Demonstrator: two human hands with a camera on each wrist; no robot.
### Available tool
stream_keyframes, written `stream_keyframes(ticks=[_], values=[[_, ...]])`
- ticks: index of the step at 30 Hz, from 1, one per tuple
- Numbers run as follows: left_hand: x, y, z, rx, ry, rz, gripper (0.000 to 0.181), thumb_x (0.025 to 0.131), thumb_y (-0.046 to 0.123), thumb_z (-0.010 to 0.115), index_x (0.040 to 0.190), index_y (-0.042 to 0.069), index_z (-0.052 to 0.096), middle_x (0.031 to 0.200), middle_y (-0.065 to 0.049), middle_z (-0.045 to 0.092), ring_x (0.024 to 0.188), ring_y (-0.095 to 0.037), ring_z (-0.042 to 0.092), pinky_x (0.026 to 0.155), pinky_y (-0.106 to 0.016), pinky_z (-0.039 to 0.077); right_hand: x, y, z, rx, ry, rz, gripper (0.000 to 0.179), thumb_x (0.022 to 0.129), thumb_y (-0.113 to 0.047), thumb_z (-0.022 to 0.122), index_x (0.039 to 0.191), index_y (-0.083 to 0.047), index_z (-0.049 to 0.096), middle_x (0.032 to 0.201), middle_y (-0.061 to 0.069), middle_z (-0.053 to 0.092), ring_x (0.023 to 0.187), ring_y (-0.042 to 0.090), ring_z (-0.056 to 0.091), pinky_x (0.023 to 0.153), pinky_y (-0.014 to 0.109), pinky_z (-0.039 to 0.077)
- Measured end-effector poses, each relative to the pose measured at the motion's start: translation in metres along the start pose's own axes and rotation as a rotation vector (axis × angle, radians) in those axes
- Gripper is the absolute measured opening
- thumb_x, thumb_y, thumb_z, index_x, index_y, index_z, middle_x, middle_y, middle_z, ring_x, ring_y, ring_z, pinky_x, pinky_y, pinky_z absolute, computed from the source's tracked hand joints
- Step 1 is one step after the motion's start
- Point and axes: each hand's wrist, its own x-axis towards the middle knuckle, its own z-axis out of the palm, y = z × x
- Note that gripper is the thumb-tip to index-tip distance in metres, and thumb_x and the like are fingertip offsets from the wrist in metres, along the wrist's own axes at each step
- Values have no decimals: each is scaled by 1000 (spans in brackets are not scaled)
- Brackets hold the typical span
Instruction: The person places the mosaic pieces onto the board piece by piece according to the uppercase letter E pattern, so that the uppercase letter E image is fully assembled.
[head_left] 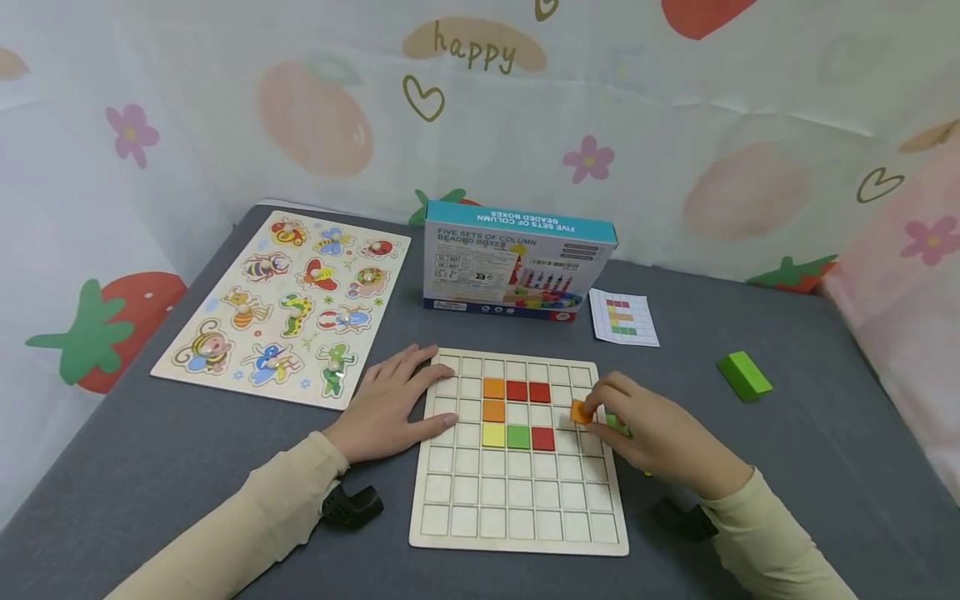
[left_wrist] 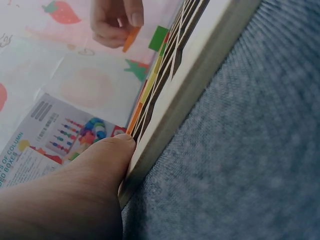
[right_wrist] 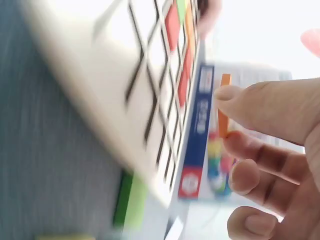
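A wooden grid board lies on the cloth with a small group of coloured square tiles set in its cells: orange, red, yellow and green. My left hand rests at the board's left edge, fingers spread; its thumb touches the rim in the left wrist view. Between thumb and fingertips my right hand pinches an orange square tile, held up over the board's right side. Green blocks beside the board are partly hidden behind that hand.
A boxed toy set stands behind the board, with a printed pattern card to its right. An insect puzzle board lies at the left. One green block sits apart at the right.
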Motion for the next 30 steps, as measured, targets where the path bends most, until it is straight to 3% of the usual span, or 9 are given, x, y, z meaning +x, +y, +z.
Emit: stream_keyframes(ticks=[3,12,30], values=[[0,0,0,2,1,3,64,89,61,54,142,26,44,156,-7,25,146,-31,16,110,-57,18,6,-15,4,29,-11,-83,19,87,-15,72,101,-16,61,106,-6,55,79,5,56,65,19,50],[0,1,0,5,0,3,65,89,61,54,142,25,44,156,-7,25,146,-32,16,110,-58,19,23,-48,18,49,-82,-187,18,89,-20,70,104,-17,61,106,-7,56,88,5,57,73,18,51],[0,0,0,25,1,-3,66,88,63,53,142,26,44,156,-6,25,145,-32,17,109,-59,19,40,-65,35,45,-168,-214,14,92,-26,66,105,-21,63,103,-8,59,87,4,56,79,20,51]])
